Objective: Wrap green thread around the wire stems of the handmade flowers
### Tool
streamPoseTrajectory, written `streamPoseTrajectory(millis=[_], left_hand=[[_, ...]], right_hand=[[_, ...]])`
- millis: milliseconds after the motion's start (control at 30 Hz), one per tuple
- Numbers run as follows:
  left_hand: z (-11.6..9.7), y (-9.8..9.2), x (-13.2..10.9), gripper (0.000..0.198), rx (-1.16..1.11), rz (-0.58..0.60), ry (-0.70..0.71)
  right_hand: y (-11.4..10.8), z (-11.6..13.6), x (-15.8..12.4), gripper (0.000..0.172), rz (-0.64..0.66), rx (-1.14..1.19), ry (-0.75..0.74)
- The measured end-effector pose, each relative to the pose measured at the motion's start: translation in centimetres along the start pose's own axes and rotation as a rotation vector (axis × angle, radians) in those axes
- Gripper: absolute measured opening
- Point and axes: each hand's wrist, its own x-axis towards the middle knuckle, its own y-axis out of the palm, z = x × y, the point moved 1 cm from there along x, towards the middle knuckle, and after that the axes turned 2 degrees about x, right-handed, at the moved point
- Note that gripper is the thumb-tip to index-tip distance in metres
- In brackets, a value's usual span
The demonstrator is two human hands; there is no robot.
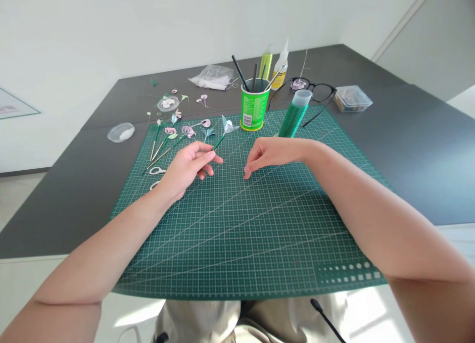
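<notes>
My left hand point(196, 166) pinches the green-wrapped stem of a pale blue artificial flower point(227, 126), its petals pointing up and away from me. To the right of it, my right hand point(261, 156) is bent down at the wrist, thumb and fingers pressed together; anything between them is too fine to make out. Just behind the right wrist stands a spool of green thread point(293, 119), slightly tilted. Both hands are above the green cutting mat point(237, 234). White-handled scissors point(157, 171) lie partly hidden by my left wrist.
Several finished-looking flowers point(188, 131) lie at the mat's left. Behind are a green cup point(253, 109) of tools, a glue bottle point(279, 74), a yellow spool point(265, 63), a plastic bag point(212, 77), glasses point(322, 91), a clear box point(352, 99) and small lids point(121, 132).
</notes>
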Motion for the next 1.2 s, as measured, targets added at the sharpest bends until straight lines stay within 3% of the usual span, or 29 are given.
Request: streamPoseTrajectory(millis=[67, 233, 367, 500, 667, 800, 1200], left_hand=[[-0.03, 0.01, 0.0, 0.026, -0.001, 0.003, -0.004], [0.02, -0.03, 0.02, 0.026, -0.003, 0.003, -0.003], [0.14, -0.02, 0.04, 0.026, -0.006, 0.014, -0.006], [0.11, 0.0, 0.03, 0.026, -0.011, 0.017, -0.01], [0.06, 0.0, 0.03, 0.028, -0.001, 0.021, -0.007], [0.01, 0.02, 0.03, 0.029, 0.004, 0.02, -0.008], [-0.2, 0.17, -0.07, 0.029, 0.015, 0.013, -0.014]], right_hand=[[0.1, 0.13, -0.05, 0.029, 0.021, -0.005, -0.001], [-0.01, 0.3, -0.04, 0.028, -0.065, -0.014, -0.003], [-0.06, 0.29, -0.09, 0.027, 0.021, -0.032, 0.008], [-0.11, 0.28, -0.06, 0.026, -0.062, -0.026, -0.001], [0.0, 0.27, -0.03, 0.028, 0.011, -0.045, 0.009], [-0.01, 0.52, -0.07, 0.028, -0.058, -0.032, -0.003], [0.06, 0.6, -0.05, 0.027, -0.031, -0.062, -0.002]])
